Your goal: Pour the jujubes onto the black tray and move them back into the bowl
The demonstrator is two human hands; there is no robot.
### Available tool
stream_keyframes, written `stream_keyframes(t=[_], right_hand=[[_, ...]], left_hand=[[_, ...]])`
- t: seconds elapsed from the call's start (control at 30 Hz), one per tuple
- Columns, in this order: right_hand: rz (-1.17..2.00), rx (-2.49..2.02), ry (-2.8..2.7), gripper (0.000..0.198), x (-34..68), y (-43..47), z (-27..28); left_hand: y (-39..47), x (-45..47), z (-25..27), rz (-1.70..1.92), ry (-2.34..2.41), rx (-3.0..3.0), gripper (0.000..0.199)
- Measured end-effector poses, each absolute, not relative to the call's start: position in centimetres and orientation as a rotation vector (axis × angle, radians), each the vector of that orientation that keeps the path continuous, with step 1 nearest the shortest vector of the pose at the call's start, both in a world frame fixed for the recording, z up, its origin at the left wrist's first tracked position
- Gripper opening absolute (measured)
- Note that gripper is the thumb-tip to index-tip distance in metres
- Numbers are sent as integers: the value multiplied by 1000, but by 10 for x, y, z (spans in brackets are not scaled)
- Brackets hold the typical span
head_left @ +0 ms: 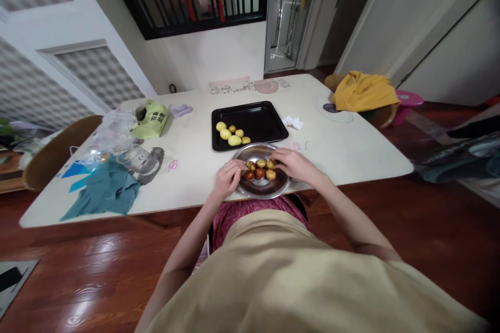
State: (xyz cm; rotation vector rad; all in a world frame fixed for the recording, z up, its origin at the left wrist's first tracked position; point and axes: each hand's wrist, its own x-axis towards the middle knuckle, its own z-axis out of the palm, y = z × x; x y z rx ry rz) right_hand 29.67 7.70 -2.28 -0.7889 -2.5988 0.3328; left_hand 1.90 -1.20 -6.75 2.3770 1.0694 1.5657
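Observation:
A shiny metal bowl (281, 187) stands at the table's near edge. Several small round fruits that look like jujubes (260, 173), some reddish brown and some mottled yellow-green, lie in it. My left hand (229, 177) is at the bowl's left rim, thumb apart from the bent fingers, fingertips close to a mottled fruit. From the right, my right hand (294, 164) reaches over the rim, its fingers bent around a mottled jujube (272, 164). Just behind the bowl lies a black baking tray (258, 117), with several pale yellow-green fruits (234, 140) in its near left corner.
On the white table (339, 153), crumpled tissue (294, 123) lies right of the tray. To the left are a green paper bag (150, 119), clear plastic bags (113, 132), a grey object (144, 161) and teal cloth (111, 187). Yellow cloth (365, 91) covers a chair.

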Motion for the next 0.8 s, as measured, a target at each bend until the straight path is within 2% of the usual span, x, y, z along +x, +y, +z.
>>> stream_keyframes(t=[0.27,0.43,0.57,0.7,0.8], right_hand=[[237,-644,-2185,21,318,67,-51],[267,-658,-2000,25,315,67,-67],[309,-672,-1859,32,307,67,-78],[318,-650,-1809,35,304,66,-84],[303,-627,-1807,36,304,66,-86]], left_hand=[[-12,20,-67,1558,1082,2366,34],[-8,12,-64,1577,1118,2331,33],[14,-9,-44,1593,1323,2287,27],[58,-36,-17,1339,1564,2386,20],[100,-50,-3,1030,1679,2474,24]])
